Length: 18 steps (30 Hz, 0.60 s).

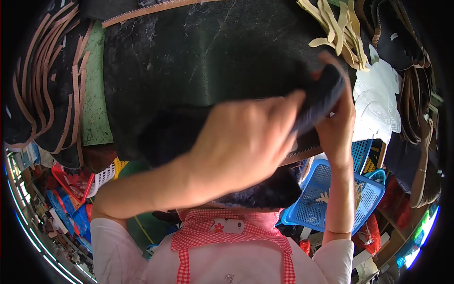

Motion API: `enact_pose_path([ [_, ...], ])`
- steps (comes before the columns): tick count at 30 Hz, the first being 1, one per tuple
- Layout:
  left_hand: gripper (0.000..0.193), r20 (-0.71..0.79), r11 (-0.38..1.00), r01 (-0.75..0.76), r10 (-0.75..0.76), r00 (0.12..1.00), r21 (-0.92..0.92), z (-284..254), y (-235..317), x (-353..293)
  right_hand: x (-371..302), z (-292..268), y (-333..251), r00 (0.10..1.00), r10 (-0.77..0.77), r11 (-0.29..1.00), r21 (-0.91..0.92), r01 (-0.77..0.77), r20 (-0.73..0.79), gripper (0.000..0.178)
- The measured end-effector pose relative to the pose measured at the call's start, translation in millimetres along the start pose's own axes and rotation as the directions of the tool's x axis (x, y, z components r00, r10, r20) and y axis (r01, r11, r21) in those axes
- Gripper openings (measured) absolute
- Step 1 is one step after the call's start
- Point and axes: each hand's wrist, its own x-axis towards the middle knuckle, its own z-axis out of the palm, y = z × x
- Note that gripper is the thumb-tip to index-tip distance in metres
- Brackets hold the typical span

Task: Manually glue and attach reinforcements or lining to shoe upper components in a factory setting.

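A dark, fur-lined piece of material [321,97] with a tan edge is bent up over the bench, blurred by motion. My right hand [336,125] grips its right end from below, thumb and fingers wrapped around it. Across the front reaches my left hand [246,135], fingers curled in against the same piece; motion smears them, and the fingertips are partly hidden. Dark fur [170,132] extends leftward behind my left wrist. Another furry dark piece [265,189] lies at the bench's near edge, close to my apron.
Black pieces with tan zigzag edges [47,90] are stacked at left. Cream strips [338,28] and translucent white sheets [376,97] lie at right on the worn black bench top [189,57]. Blue baskets [314,199] and a red basket [71,182] stand below. Another person's arm [421,161] shows far right.
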Motion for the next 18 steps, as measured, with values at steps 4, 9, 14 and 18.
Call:
enact_pose_path([
  [4,0.054,0.14,0.928,-0.093,0.045,0.989,0.361,33,13,-36,1,-19,21,0.933,-0.203,0.978,0.097,0.182,0.297,0.03],
  [9,0.054,0.142,0.943,-0.063,0.016,0.99,0.327,40,13,-39,19,-45,29,0.807,-0.484,0.746,-0.321,0.583,0.339,0.033],
  [14,0.063,0.139,0.952,-0.048,0.006,0.99,0.304,42,9,-42,-5,-43,-10,0.707,-0.498,0.748,-0.164,0.643,0.503,0.043],
  [18,0.077,0.213,0.95,-0.021,-0.048,0.976,0.311,15,4,-72,-26,-45,-11,0.804,-0.204,0.868,-0.276,0.412,0.559,0.055],
])
